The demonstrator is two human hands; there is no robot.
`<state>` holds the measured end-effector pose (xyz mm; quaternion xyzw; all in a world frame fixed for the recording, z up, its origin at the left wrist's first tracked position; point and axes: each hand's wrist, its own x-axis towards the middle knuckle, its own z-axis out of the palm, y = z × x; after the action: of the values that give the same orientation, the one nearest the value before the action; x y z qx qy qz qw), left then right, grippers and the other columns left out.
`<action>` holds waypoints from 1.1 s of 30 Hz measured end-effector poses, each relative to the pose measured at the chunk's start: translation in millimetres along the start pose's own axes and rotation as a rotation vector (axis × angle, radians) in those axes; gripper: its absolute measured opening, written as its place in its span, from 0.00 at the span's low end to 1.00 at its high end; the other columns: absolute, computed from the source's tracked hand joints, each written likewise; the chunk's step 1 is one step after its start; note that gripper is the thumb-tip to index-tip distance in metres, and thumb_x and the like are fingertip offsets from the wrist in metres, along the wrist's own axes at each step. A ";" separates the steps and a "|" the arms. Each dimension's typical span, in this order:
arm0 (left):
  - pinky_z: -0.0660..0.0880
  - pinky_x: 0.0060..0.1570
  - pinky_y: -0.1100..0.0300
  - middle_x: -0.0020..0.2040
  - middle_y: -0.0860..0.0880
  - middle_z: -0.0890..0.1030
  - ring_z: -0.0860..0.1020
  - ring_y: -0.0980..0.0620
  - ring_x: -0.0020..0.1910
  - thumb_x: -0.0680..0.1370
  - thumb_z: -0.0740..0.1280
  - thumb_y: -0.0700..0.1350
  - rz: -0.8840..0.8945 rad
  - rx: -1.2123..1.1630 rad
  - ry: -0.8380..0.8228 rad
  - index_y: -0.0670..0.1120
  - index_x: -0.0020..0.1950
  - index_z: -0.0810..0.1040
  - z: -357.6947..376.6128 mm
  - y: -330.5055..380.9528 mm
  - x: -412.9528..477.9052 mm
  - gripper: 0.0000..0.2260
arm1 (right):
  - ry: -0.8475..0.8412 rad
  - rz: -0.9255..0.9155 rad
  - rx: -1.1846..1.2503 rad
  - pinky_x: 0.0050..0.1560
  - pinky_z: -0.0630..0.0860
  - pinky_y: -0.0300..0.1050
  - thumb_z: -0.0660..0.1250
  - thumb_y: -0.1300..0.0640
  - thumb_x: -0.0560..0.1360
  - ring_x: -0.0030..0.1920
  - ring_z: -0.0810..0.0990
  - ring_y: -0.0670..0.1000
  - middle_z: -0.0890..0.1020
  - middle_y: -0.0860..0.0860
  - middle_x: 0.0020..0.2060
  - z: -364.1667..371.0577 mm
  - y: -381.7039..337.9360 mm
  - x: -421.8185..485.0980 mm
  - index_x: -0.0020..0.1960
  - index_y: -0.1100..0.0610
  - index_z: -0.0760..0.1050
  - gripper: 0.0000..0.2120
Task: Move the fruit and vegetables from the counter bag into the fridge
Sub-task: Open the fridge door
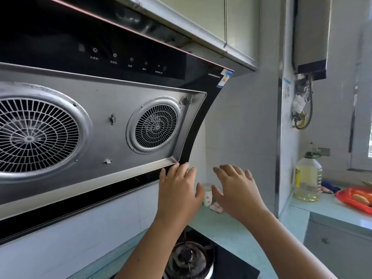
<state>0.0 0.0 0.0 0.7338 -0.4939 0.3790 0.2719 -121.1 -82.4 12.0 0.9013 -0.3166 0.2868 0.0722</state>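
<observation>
Orange produce [361, 198] lies in a red plastic bag [350, 200], well right of both hands. Left hand [179, 190] and right hand [237, 190], spread and empty, are raised beside the steel range hood [100, 121], evidently not yet reaching.

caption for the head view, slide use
Both open hands, left hand and right hand, raised beside the range hood; red bag far right.
</observation>
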 end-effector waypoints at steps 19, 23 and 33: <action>0.71 0.57 0.38 0.57 0.46 0.81 0.77 0.44 0.58 0.73 0.55 0.51 0.227 -0.437 -0.080 0.45 0.56 0.80 31.3 94.1 -55.2 0.20 | 0.268 0.256 -0.166 0.54 0.71 0.66 0.74 0.53 0.66 0.54 0.79 0.58 0.81 0.54 0.53 -11.4 66.9 -116.1 0.57 0.57 0.77 0.21; 0.69 0.57 0.40 0.56 0.46 0.81 0.77 0.44 0.57 0.72 0.55 0.51 0.284 -0.532 -0.091 0.44 0.55 0.80 39.1 133.4 -67.1 0.20 | 0.271 0.358 -0.239 0.54 0.73 0.66 0.72 0.53 0.66 0.53 0.80 0.59 0.81 0.55 0.52 -25.0 91.5 -157.6 0.56 0.58 0.77 0.19; 0.69 0.58 0.39 0.56 0.45 0.81 0.77 0.43 0.57 0.72 0.56 0.51 0.444 -0.814 -0.179 0.44 0.56 0.80 52.9 275.8 -89.5 0.20 | 0.306 0.612 -0.438 0.53 0.72 0.64 0.65 0.51 0.66 0.53 0.80 0.58 0.82 0.55 0.51 -63.8 172.9 -252.8 0.55 0.58 0.77 0.20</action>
<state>-261.6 -95.0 -96.9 0.4741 -0.7687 0.1389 0.4064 -417.5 -65.1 -86.6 0.6757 -0.6093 0.3517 0.2203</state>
